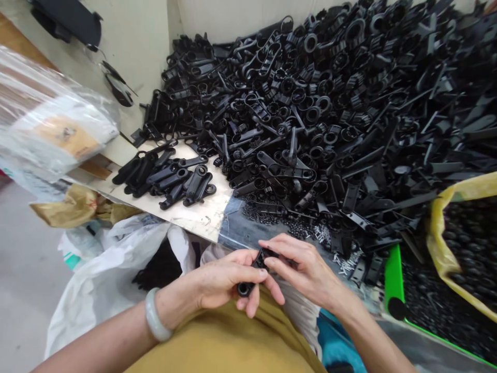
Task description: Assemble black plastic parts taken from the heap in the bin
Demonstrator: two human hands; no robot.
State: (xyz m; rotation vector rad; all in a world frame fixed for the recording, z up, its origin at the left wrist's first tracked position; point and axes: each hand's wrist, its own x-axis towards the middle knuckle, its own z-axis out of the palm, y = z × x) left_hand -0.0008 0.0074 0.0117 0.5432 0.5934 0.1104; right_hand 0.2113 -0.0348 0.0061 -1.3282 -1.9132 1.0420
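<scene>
Black plastic ring-ended piece pinched by left hand and right hand, near front edge of pale surface; lever-shaped black batch, left along that edge, looks done; jumbled black heap remains.

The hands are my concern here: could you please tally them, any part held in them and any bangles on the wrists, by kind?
Left hand and right hand: 2
Held black part: 1 seen, partly hidden
Bangle: 1
Total: 4
</scene>
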